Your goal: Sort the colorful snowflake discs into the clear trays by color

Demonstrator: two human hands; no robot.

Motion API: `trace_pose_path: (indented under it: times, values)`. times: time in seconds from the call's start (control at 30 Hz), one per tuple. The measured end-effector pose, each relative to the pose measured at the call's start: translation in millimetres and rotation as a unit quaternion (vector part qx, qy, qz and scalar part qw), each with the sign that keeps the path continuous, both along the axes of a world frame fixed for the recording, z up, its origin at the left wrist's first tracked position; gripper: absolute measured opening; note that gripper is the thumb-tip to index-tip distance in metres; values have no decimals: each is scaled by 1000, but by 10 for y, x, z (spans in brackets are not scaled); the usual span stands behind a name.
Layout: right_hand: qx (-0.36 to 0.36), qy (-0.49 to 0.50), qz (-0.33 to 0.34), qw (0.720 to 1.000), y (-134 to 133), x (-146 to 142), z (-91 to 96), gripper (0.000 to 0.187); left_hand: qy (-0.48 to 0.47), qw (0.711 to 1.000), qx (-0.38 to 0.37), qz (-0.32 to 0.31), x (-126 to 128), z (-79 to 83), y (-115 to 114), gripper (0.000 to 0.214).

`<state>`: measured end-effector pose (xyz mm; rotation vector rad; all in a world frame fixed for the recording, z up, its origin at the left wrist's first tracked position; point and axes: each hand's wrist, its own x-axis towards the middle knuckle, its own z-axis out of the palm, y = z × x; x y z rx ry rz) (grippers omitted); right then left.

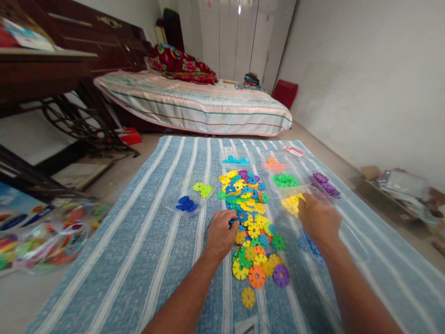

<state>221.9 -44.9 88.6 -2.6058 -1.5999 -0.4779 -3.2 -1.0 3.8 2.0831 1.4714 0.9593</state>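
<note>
Tabletop [139,222] tubs [172,200] flank mixed discs [253,229], presumably for reach; left hand [221,234] there, right hand [319,219] at yellow discs [290,204], each grip narrowed, contents unclear.

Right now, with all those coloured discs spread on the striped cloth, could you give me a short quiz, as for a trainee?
1. Which hand is at the separate yellow heap?
2. True or false: the dark blue discs lie to the left of the mixed pile.
3. What colour is the lone disc nearest the camera: A green, B purple, C yellow?

Key:
1. The right hand.
2. True.
3. C, yellow.
</note>
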Motion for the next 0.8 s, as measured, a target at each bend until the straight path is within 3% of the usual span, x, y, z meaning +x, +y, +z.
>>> trace_pose_path:
  times: [0.07, 0.23, 0.37, 0.63, 0.8]
  values:
    - [-22, 29, 32, 999, -56, -61, -13, 33, 2, 1000, -3, 0, 5, 6, 0, 10]
    - [-173, 107, 151, 967, -203, -457, -181, 27, -1, 1000, -4, 0, 8, 20, -8, 10]
    - [-223, 100, 147, 959, -208, -627, -344, 27, -3, 1000, -1, 1, -1, 8, -7, 10]
    - [-193, 63, 160, 966, -213, -610, -468, 22, -8, 1000, 16, -2, -2, -17, -16, 10]
    - [-54, 70, 177, 980, -282, -559, -490, 22, -17, 996, 81, 23, 10, -51, -45, 11]
